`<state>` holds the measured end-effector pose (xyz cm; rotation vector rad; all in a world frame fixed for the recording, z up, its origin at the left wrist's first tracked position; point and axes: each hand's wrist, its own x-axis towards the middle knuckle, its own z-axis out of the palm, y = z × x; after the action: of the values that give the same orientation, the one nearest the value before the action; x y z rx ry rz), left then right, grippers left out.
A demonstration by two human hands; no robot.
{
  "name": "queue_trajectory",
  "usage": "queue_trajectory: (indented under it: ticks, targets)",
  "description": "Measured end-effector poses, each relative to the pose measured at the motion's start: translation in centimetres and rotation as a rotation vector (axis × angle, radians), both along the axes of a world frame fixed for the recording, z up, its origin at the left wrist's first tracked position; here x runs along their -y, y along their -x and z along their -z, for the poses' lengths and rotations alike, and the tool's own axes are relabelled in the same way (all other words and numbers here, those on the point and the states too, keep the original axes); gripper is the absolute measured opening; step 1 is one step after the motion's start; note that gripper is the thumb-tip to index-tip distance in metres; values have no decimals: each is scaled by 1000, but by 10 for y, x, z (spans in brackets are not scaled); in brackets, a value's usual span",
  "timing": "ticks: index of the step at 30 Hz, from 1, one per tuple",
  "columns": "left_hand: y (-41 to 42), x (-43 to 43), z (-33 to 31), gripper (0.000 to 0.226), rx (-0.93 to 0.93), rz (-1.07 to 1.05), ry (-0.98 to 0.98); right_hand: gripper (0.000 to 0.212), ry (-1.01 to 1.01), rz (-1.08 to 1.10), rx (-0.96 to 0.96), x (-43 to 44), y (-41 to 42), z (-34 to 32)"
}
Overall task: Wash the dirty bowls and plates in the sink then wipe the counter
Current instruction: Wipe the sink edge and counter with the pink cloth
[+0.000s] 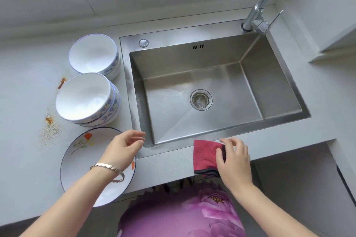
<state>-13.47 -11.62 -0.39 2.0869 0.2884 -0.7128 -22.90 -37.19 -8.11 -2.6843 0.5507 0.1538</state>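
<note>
The plate [77,161] at the near edge could be knocked off by the relaxed, empty left hand [123,147] while the cloth [204,157] seems gripped by the right hand [235,159].

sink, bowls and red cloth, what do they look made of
Sink: brushed stainless steel, grey metal with soft streaked reflections. Bowls: likely glazed ceramic, glossy white inside with a blue pattern outside; melamine cannot be ruled out. Cloth: soft fabric, perhaps microfibre, matt red with a dark edge.
</note>
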Motion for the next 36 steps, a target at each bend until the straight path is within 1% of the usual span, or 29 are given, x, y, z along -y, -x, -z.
queue_trajectory:
  ticks: [2,4,6,10,11,13,14,16,17,18,19,20,21,22,23,25,26,27,28,30,31,32,33,35,36]
  targets:
    - [2,-2,0,23,9,-38,3,46,95,-215,-62,-7,11,22]
    - [5,-7,-1,24,17,-97,-6,57,148,-375,-135,-16,13,38]
    - [9,-15,-2,22,35,-162,-21,61,175,-494,-89,-28,8,47]
    - [22,-31,1,22,45,-273,-42,62,129,-778,-37,-67,-17,49]
    - [26,-35,1,24,45,-302,-43,65,111,-833,-2,-77,-23,49]
    - [34,-46,1,26,55,-361,-59,71,12,-902,23,-89,-32,49]
    - [40,-52,0,25,64,-394,-69,67,-44,-925,29,-90,-35,48]
    - [51,-69,-2,21,80,-470,-88,55,-95,-1005,76,-82,-41,48]
    - [57,-79,-4,21,91,-512,-91,50,-135,-1026,52,-80,-45,44]
    - [62,-91,-6,21,98,-551,-96,47,-201,-986,-8,-80,-50,37]
    - [67,-103,-7,21,107,-588,-105,47,-269,-893,-66,-82,-54,29]
    - [71,-116,-9,20,115,-620,-129,46,-359,-738,-167,-86,-58,17]
    - [75,-131,-8,21,121,-649,-167,41,-511,-598,-283,-92,-61,2]
    - [78,-146,-7,22,123,-677,-216,38,-661,-501,-343,-102,-65,-14]
    - [81,-163,-5,24,117,-702,-263,39,-788,-436,-346,-118,-70,-32]
    - [87,-195,1,28,89,-733,-342,46,-952,-472,-196,-163,-78,-61]
    - [89,-212,5,31,71,-729,-377,48,-1010,-549,-64,-192,-84,-71]
    - [89,-230,10,33,48,-709,-418,45,-1017,-647,53,-224,-88,-77]
    - [89,-249,15,36,25,-679,-465,39,-944,-737,170,-259,-92,-80]
    - [87,-286,24,41,-7,-624,-543,35,-691,-808,398,-330,-96,-69]
    - [84,-306,30,43,-9,-598,-563,37,-585,-827,472,-364,-94,-58]
    - [81,-326,37,45,-7,-571,-573,40,-480,-864,491,-394,-88,-43]
    - [77,-345,44,47,-10,-540,-580,44,-367,-932,450,-421,-78,-24]
    - [67,-375,58,51,-39,-453,-599,50,-82,-1038,219,-457,-51,18]
    - [60,-387,64,53,-55,-398,-613,51,29,-1035,120,-465,-39,36]
